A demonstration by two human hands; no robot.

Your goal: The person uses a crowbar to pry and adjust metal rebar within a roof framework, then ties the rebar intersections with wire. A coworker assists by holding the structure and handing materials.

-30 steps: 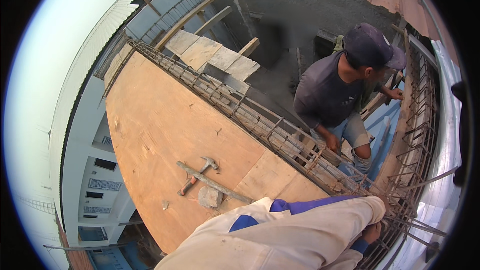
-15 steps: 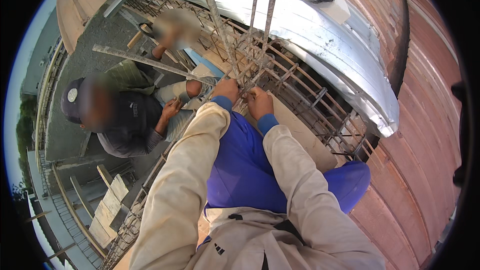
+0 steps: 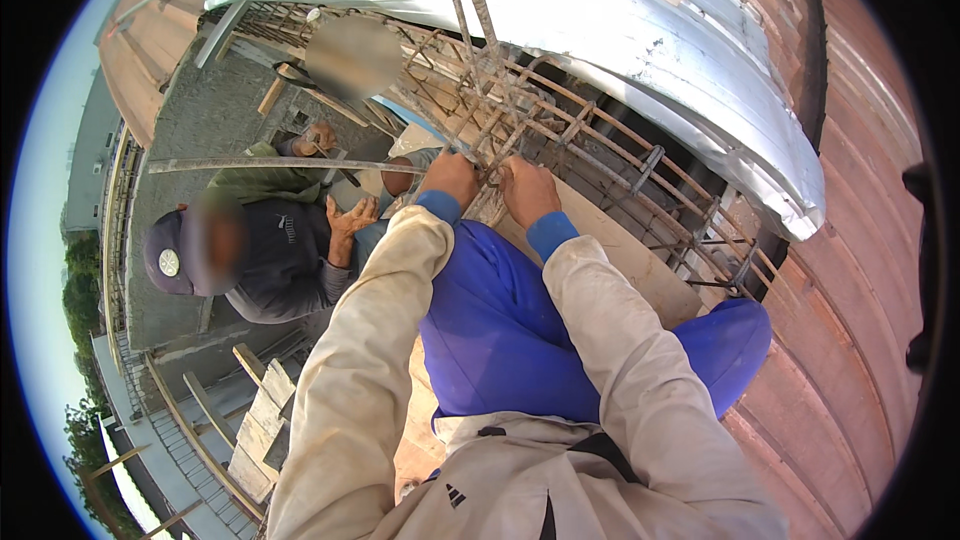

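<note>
the left hand (image 3: 450, 179) and right hand (image 3: 529, 192) were curled at the crossing steel bars (image 3: 492, 146) (what exactly they pinched, i could not tell). these bars were between purple trousers (image 3: 505, 330) and the silvery sheet (image 3: 560, 10).

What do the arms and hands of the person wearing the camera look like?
Long, loose, creased beige sleeves cover both of them, with plain blue cuffs peeking out at the ends. The left hand and right hand wear no gloves.
</note>
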